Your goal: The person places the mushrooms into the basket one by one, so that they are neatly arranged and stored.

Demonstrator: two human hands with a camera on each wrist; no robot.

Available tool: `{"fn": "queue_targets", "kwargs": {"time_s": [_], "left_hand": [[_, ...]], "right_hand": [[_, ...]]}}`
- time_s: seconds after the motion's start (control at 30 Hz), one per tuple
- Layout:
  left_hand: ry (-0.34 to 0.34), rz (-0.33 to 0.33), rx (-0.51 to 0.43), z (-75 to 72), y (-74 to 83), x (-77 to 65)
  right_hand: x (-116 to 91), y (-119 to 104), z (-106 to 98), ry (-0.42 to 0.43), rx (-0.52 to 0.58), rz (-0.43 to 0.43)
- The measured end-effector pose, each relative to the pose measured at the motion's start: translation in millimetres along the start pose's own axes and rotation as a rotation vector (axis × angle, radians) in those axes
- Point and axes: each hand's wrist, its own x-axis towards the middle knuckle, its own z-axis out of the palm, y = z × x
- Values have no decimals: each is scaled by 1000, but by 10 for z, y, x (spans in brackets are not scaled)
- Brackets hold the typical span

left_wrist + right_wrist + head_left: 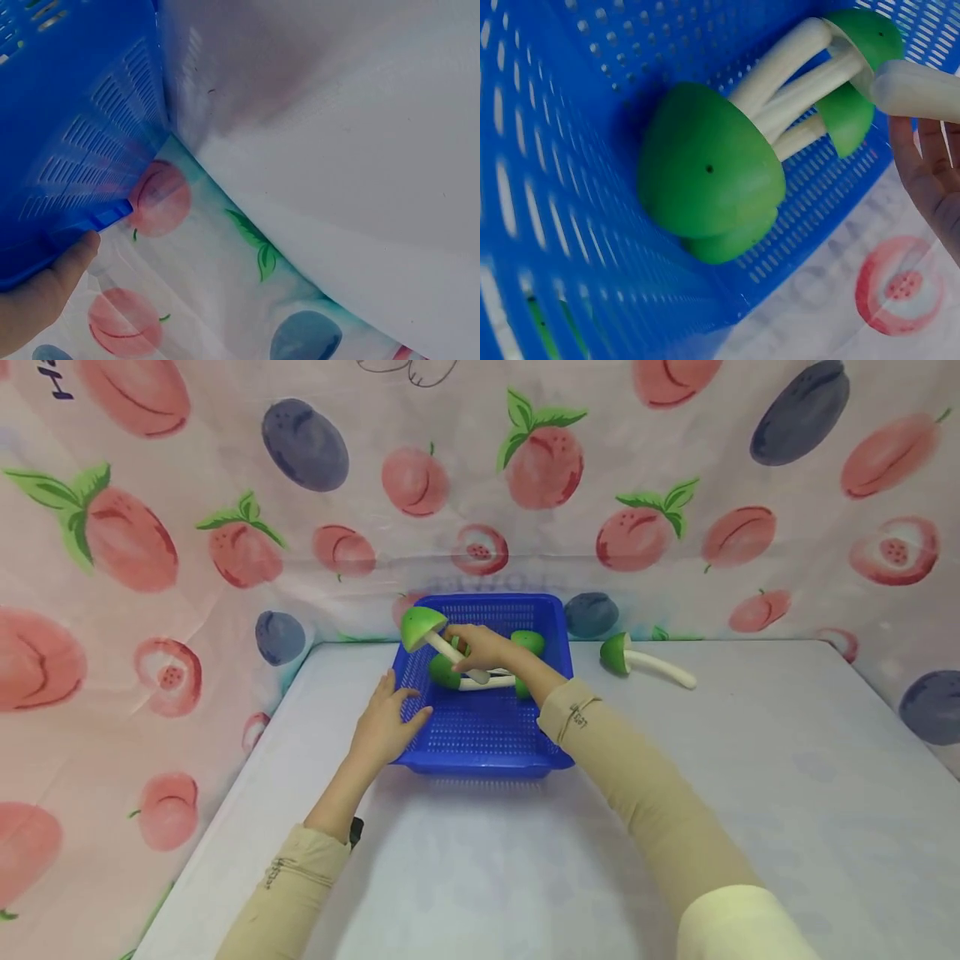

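My right hand (486,647) pinches a green-capped toy mushroom (423,625) by its white stem, above the blue plastic basket (480,766). In the right wrist view, the end of the held stem (915,90) shows beside my fingers. Several more toy mushrooms (705,165) lie in the basket with green caps and pale stems, partly hidden by my right hand in the head view. At the basket's left rim is my left hand (382,722), its fingers spread and fairly straight. One finger touches the rim in the left wrist view.
Another green toy mushroom (660,668) lies on the white table (787,777), right of the basket. Behind the table hangs a fruit-patterned cloth (450,552), which continues along the left side.
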Motion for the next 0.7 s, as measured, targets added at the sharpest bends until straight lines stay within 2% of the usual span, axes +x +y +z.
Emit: {"fn": "queue_targets", "kwargs": {"time_s": [0.23, 0.47, 0.5, 0.53, 0.7], "left_hand": [[12, 13, -1, 15, 3, -6], [16, 23, 2, 19, 5, -2], [16, 25, 0, 20, 6, -4], [16, 27, -1, 21, 6, -4], [25, 38, -6, 12, 0, -7]], "right_hand": [[24, 67, 100, -46, -66, 29], [90, 173, 178, -130, -174, 14], [111, 205, 183, -148, -184, 17], [295, 458, 264, -158, -183, -7], [332, 508, 284, -230, -233, 49]]}}
